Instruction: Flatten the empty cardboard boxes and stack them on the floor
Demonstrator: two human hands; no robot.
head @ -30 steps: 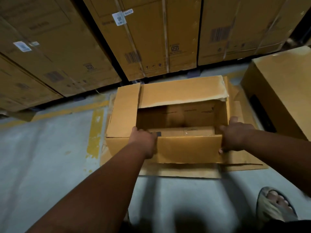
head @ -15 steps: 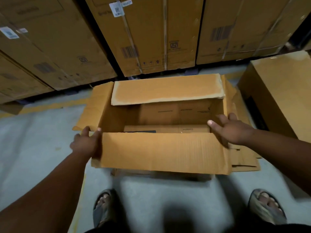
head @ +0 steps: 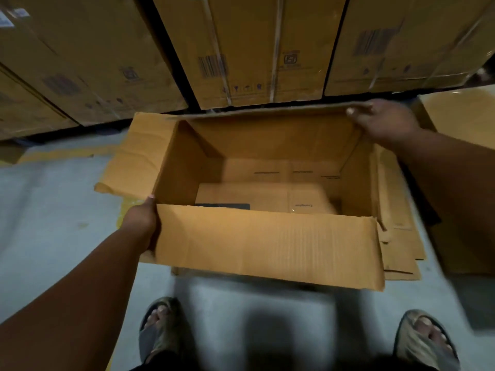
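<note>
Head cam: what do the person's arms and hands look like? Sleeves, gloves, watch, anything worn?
Both forearms are bare as far as the frame shows: no sleeves in view. The left hand and right hand have no gloves, and no watch, ring or band shows. Motion blur softens fine detail.

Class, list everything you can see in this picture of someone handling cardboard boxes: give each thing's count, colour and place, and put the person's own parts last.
Open brown cardboard box: one, tan, centre of view, top flaps spread open.
Flattened brown cardboard sheets: a few, tan, on the floor under and to the right of the open box.
Large sealed brown cartons: several, brown with barcodes and clear tape, stacked along the back.
Closed brown box: one, tan, right edge.
Grey concrete floor: one, grey with worn yellow line, left and foreground.
Sandals: two, dark, on the feet at the bottom.
Left hand: one, gripping the box's near left corner.
Right hand: one, fingers pinching the far flap's edge.
</note>
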